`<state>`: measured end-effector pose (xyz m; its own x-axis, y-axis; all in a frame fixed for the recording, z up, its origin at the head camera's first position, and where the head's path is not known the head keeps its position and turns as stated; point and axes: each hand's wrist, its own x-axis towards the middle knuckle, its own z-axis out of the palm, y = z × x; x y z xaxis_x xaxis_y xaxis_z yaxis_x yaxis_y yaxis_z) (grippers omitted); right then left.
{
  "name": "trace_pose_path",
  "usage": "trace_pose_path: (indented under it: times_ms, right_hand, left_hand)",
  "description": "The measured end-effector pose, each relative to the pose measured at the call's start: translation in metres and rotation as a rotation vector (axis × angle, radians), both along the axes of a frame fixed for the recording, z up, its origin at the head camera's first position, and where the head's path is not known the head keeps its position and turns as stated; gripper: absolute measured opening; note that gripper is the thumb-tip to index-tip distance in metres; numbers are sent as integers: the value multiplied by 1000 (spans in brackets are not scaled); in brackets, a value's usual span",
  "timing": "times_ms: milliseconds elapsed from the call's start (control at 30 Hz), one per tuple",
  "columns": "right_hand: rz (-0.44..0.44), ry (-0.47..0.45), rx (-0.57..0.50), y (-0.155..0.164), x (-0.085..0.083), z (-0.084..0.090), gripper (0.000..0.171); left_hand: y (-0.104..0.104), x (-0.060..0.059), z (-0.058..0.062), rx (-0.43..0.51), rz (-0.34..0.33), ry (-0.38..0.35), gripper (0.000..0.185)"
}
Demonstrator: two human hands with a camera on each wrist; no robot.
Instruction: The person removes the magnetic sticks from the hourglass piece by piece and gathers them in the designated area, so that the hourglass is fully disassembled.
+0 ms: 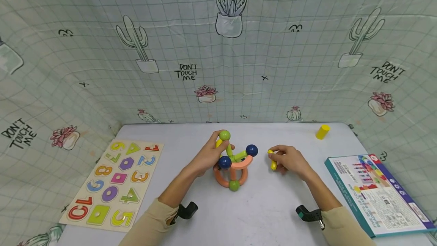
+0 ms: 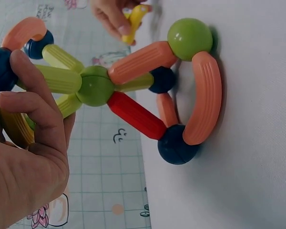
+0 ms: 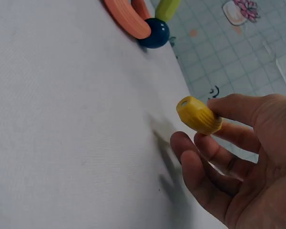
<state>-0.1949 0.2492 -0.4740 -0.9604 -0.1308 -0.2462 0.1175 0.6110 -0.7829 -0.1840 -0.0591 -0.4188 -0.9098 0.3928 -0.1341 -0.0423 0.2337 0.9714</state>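
Note:
A magnetic ball-and-stick model point(image 1: 240, 162) stands on the table, built of green and navy balls with orange, red and lime sticks. Its base is a ring of curved orange sticks point(image 2: 207, 98). My left hand point(image 1: 206, 156) grips the upper part, fingers curled around a curved yellow stick point(image 2: 14, 125) below the top green ball point(image 1: 224, 135). To the right of the model, my right hand point(image 1: 290, 160) pinches another curved yellow stick point(image 3: 198, 115) between thumb and fingers, held above the table. One end of that stick faces the right wrist camera.
A wooden number-and-shape puzzle board point(image 1: 114, 185) lies at the left. On the right is a flat toy box point(image 1: 379, 196) with printed pictures. A yellow cylinder point(image 1: 322, 132) stands near the back right edge. Behind the table hangs a cactus-print cloth point(image 1: 235, 60).

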Motion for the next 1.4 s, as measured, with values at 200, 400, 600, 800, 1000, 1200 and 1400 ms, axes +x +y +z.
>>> trace_pose_path:
  times_ms: [200, 400, 600, 800, 1000, 1200, 1400]
  right_hand:
    - [39, -26, 59, 0, 9, -7, 36]
    - [38, -42, 84, -4, 12, -10, 35]
    - [44, -51, 113, -5, 12, -11, 35]
    - [37, -55, 124, -5, 11, -10, 34]
    - [33, -83, 134, -5, 13, -8, 34]
    - [57, -85, 213, -5, 13, 1, 37]
    - [113, 118, 158, -25, 6, 20, 43]
  left_hand:
    - [0, 1, 2, 4, -2, 6, 48]
    - [-1, 1, 3, -14, -3, 11, 47]
    - [-2, 1, 4, -23, -9, 15, 48]
    - [-5, 0, 5, -38, -36, 4, 48]
    - [-13, -4, 8, -53, -118, -21, 44]
    - [-24, -8, 10, -105, -224, -41, 41]
    - [-32, -13, 11, -102, -323, -97, 42]
